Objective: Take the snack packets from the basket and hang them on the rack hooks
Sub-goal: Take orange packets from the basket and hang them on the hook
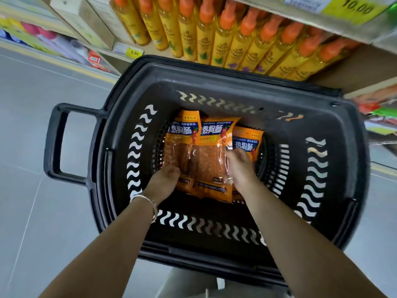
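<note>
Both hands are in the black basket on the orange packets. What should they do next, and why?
Probably lift the orange plastic snack packets up out of the black plastic basket. The left hand and right hand both seem to grip them, yet they lie on the basket's floor.

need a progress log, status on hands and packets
Left hand and right hand both gripping snack packets, down in basket. Rack out of view. Nothing in the way.

Standing on the grey tiled floor (pixel 43 147), beside a shelf (pixel 354 67) carrying yellow, orange-capped bottles (pixel 225 39): a black slotted basket (pixel 236 68). Lying overlapped on its bottom: three orange snack packets (pixel 206 151).
</note>
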The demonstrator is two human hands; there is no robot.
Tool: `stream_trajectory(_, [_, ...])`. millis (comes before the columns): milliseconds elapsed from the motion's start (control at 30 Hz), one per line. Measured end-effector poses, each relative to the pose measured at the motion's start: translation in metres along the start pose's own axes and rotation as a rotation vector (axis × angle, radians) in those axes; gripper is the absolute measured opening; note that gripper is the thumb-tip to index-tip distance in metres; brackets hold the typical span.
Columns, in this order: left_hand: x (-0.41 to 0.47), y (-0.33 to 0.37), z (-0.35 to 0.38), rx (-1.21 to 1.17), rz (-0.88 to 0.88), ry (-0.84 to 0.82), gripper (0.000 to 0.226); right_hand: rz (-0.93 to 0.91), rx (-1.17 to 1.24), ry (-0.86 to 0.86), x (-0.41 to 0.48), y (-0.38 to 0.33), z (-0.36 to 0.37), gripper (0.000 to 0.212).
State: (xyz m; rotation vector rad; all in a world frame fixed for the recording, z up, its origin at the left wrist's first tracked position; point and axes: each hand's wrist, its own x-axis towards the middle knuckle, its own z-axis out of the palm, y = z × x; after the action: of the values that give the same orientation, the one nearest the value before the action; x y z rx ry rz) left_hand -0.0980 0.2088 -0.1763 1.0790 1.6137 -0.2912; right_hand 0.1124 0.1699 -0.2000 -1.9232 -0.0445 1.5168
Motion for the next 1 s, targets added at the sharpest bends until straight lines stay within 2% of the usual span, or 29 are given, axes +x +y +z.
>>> stream_trajectory(67, [-0.001, 0.009, 0.000, -0.065, -0.012, -0.001, 0.027, 0.006, 0.064, 0.014, -0.013, -0.010, -0.019, 0.020])
stream_trajectory(133, [-0.005, 0.021, 0.001, -0.167, -0.012, -0.055, 0.045, 0.003, 0.148, -0.059, -0.023, -0.015, -0.034, 0.027])
stream_trajectory(200, [-0.009, 0.035, 0.005, -0.242, -0.020, -0.138, 0.074, -0.030, 0.190, -0.129, -0.031, -0.017, -0.040, 0.014])
stream_trajectory(267, [-0.014, 0.044, 0.010, -0.396, -0.050, -0.188, 0.082, -0.032, 0.221, -0.166, -0.033, -0.015, -0.037, 0.006])
stream_trajectory(367, [-0.014, 0.048, 0.012, -0.672, -0.095, -0.127, 0.055, -0.003, 0.166, -0.213, -0.029, -0.010, -0.026, 0.012])
stream_trajectory(433, [-0.011, 0.042, 0.008, -0.638, -0.098, 0.023, 0.031, 0.008, 0.020, -0.197, -0.021, -0.006, -0.023, 0.021])
stream_trajectory(467, [-0.011, 0.038, 0.004, -0.592, -0.090, 0.095, 0.026, 0.007, -0.054, -0.164, -0.014, -0.003, -0.023, 0.023])
stream_trajectory(533, [-0.012, 0.031, -0.007, -0.496, -0.059, 0.203, 0.024, 0.026, -0.180, -0.051, -0.001, 0.004, -0.025, 0.026])
stream_trajectory(633, [-0.013, 0.022, -0.018, -0.371, -0.035, 0.258, 0.020, 0.029, -0.360, 0.062, 0.012, 0.012, -0.025, 0.033])
stream_trajectory(833, [-0.009, 0.020, -0.015, -0.346, -0.016, 0.256, 0.021, 0.148, -0.424, -0.001, 0.032, 0.014, 0.007, 0.030])
stream_trajectory(867, [-0.008, 0.021, -0.014, -0.360, -0.013, 0.254, 0.021, 0.157, -0.424, -0.009, 0.035, 0.014, 0.012, 0.034])
stream_trajectory(933, [-0.007, 0.022, -0.014, -0.378, -0.009, 0.265, 0.020, 0.150, -0.448, -0.006, 0.037, 0.015, 0.019, 0.041])
stream_trajectory(1000, [-0.009, 0.024, -0.015, -0.386, 0.000, 0.279, 0.023, 0.093, -0.491, -0.011, 0.033, 0.015, 0.018, 0.032])
